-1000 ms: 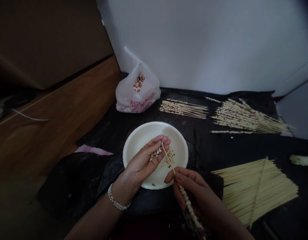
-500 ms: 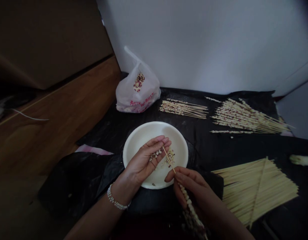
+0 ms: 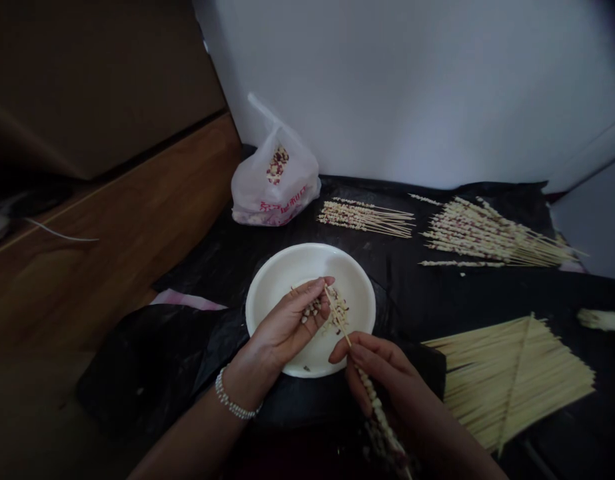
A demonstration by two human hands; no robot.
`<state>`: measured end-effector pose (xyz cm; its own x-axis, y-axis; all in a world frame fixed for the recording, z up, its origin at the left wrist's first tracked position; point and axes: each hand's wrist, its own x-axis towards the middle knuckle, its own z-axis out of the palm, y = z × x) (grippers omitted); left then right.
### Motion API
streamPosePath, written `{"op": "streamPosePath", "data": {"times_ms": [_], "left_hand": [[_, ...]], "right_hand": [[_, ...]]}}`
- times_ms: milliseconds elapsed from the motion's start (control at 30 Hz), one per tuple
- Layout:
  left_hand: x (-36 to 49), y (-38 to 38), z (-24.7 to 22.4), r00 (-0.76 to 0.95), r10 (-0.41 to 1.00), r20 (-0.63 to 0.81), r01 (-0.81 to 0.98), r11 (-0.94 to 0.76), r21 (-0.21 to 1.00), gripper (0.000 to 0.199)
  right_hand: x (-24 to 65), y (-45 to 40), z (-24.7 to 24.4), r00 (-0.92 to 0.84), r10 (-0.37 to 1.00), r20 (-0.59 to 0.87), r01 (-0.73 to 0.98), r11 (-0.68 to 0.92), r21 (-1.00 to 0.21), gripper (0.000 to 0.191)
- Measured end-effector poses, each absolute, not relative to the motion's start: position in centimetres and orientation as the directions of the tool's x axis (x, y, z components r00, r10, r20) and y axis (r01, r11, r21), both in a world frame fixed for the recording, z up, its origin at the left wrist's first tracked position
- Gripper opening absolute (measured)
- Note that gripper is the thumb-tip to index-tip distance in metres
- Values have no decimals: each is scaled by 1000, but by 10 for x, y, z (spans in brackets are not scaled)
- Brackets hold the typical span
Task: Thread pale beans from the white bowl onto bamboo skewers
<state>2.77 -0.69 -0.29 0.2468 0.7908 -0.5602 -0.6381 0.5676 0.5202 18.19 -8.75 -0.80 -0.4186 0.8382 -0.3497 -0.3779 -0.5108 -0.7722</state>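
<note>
My left hand [image 3: 300, 317] is curled over a white bowl [image 3: 261, 303], with several pale kernels [image 3: 312, 309] cupped in its palm. Its thumb and fingers pinch at the tip of a wooden skewer [image 3: 341, 325]; a small kernel seems to sit there, too small to be sure. My right hand [image 3: 382, 367] is closed around the skewer lower down. Pale kernels are threaded along the skewer's lower part, which runs down toward me. Inside the bowl lie loose kernels and dark bits [image 3: 338, 308], partly hidden by my left hand.
Behind the bowl stands a white plastic bag [image 3: 274, 187] of kernels. Threaded skewers lie in a small row [image 3: 364, 219] and a bigger pile [image 3: 487, 237] on black plastic sheeting [image 3: 387, 267]. Bare skewers [image 3: 512, 380] spread at right. A pale wall [image 3: 412, 87] rises behind; a wooden panel [image 3: 137, 220] borders the left.
My left hand's fingers have curled in and closed around the skewer tip, where they were more stretched out before. My right hand and the skewer have hardly moved.
</note>
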Motion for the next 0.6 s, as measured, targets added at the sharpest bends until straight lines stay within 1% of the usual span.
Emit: {"op": "streamPosePath", "data": {"times_ms": [67, 233, 400, 467, 533, 600], "left_hand": [[27, -7, -5, 252, 785, -566, -645, 572, 506, 9], [25, -7, -6, 316, 737, -597, -651, 626, 428, 18], [25, -9, 0, 398, 687, -608, -624, 688, 370, 10], [26, -11, 1, 448, 662, -601, -584, 726, 364, 8], [28, -13, 2, 491, 644, -587, -533, 755, 383, 9], [29, -12, 2, 483, 660, -576, -543, 741, 394, 13]], "right_hand": [[182, -87, -8, -421, 842, -337, -368, -499, -785, 25], [182, -87, -10, -393, 851, -347, -349, -488, -801, 25], [182, -87, -11, -391, 848, -357, -331, -492, -806, 24], [182, -86, -12, -383, 857, -345, -330, -476, -815, 23], [183, -85, -13, -373, 873, -315, -342, -444, -828, 24], [184, -84, -14, -357, 890, -285, -367, -414, -833, 24]]}}
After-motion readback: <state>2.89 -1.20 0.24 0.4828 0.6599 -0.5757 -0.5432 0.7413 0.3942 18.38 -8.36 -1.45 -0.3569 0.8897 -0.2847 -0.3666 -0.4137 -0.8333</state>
